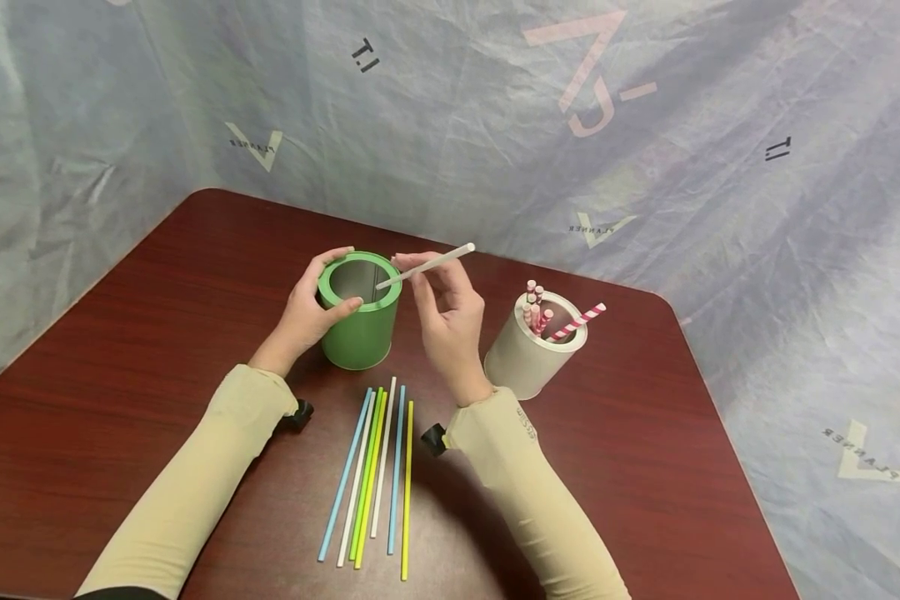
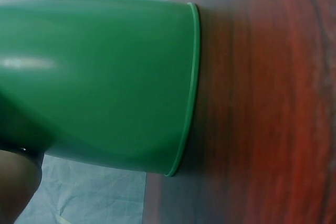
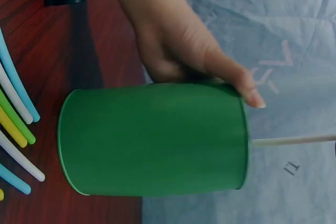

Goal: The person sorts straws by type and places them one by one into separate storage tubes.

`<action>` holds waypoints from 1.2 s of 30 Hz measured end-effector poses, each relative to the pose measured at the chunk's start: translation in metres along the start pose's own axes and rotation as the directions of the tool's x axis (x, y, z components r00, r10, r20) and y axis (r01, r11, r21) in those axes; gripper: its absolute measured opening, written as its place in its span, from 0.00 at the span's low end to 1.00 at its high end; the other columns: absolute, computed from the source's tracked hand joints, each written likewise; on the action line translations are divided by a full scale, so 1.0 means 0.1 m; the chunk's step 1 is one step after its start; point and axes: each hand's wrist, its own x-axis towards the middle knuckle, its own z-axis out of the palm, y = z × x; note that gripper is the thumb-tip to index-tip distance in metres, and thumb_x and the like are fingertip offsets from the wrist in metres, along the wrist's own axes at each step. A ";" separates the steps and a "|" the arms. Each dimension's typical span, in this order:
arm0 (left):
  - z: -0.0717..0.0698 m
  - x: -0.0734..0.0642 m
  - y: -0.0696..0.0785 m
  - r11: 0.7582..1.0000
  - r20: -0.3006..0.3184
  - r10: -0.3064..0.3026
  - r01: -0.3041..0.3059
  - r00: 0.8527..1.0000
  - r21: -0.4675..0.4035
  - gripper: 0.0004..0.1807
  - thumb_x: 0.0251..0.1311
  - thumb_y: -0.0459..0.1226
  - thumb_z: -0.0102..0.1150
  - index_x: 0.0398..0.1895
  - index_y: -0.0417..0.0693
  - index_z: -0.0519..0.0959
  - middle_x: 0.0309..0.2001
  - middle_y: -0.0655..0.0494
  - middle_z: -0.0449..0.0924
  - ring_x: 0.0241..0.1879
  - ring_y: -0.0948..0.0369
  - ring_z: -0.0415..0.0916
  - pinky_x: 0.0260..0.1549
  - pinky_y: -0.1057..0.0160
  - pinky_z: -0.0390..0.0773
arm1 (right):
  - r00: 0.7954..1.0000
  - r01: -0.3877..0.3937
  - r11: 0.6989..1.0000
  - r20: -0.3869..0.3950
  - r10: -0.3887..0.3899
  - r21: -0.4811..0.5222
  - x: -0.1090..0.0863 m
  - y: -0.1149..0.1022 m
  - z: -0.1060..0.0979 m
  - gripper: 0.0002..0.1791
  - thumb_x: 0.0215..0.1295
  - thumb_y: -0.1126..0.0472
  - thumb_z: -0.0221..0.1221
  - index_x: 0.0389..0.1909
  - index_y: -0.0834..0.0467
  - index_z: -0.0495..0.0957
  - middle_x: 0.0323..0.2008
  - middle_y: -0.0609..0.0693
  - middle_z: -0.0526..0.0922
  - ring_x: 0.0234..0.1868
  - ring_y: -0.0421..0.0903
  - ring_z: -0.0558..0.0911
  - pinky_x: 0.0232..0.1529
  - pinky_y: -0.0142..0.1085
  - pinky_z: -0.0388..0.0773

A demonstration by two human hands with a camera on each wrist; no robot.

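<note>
The white drinking straw [image 1: 442, 259] slants into the mouth of the green can [image 1: 358, 337], pinched by the right hand [image 1: 450, 321]. The left hand [image 1: 306, 307] grips the green can; brace firmly. Steepen the straw to clear the rim, the likely obstruction. Loose plain straws [image 1: 371, 481] lie nearside of the green can; a white can [image 1: 523, 362] of red-striped straws [image 1: 577, 323], to its right.

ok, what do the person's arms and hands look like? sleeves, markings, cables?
Long cream fabric left sleeve, matching cream fabric right sleeve; the right one carries small dark lettering toward the wrist, not fully legible. Small black boxy left wrist device, similar black right wrist device. Left grip and right grip: bare, ungloved hands. No cables visible.
</note>
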 end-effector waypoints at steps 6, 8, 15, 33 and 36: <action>0.00 0.00 -0.01 1.000 -0.002 -0.004 0.004 1.000 0.007 0.42 0.55 0.34 0.63 0.74 0.53 0.57 0.69 0.50 0.63 0.60 0.54 0.66 0.52 0.56 0.68 | 0.989 -0.138 0.987 0.042 0.142 -0.078 -0.03 0.14 0.11 0.10 0.70 0.64 0.54 0.46 0.65 0.78 0.45 0.60 0.85 0.49 0.48 0.85 0.51 0.37 0.80; -0.01 0.00 -0.01 1.000 -0.001 0.000 0.000 1.000 0.013 0.42 0.55 0.34 0.63 0.74 0.53 0.57 0.69 0.49 0.63 0.60 0.54 0.66 0.52 0.57 0.68 | 0.983 -0.171 0.980 0.052 0.177 -0.103 -0.04 0.20 0.14 0.10 0.70 0.64 0.55 0.46 0.65 0.79 0.44 0.60 0.85 0.49 0.48 0.85 0.51 0.37 0.80; 0.00 -0.01 -0.01 1.000 0.004 0.019 -0.019 1.000 0.004 0.41 0.56 0.35 0.62 0.73 0.53 0.57 0.70 0.51 0.62 0.60 0.56 0.66 0.50 0.61 0.69 | 0.969 -0.230 0.961 0.054 0.240 -0.152 -0.08 0.30 0.20 0.14 0.67 0.63 0.57 0.50 0.65 0.79 0.42 0.59 0.87 0.46 0.50 0.86 0.47 0.45 0.82; 0.00 -0.01 0.00 0.999 0.003 0.030 -0.030 1.000 -0.024 0.40 0.57 0.34 0.61 0.73 0.53 0.58 0.71 0.53 0.62 0.61 0.56 0.66 0.50 0.67 0.69 | 0.953 -0.284 0.921 0.024 0.301 -0.268 -0.12 0.30 0.17 0.15 0.67 0.62 0.59 0.52 0.62 0.80 0.44 0.55 0.87 0.47 0.45 0.86 0.46 0.32 0.81; 0.00 -0.01 0.00 0.999 0.001 0.027 -0.026 1.000 -0.024 0.40 0.56 0.34 0.62 0.73 0.53 0.58 0.70 0.52 0.62 0.60 0.55 0.67 0.50 0.67 0.69 | 0.951 -0.298 0.911 -0.007 0.309 -0.285 -0.15 0.30 0.10 0.15 0.66 0.63 0.59 0.53 0.60 0.80 0.45 0.54 0.87 0.46 0.45 0.86 0.46 0.32 0.81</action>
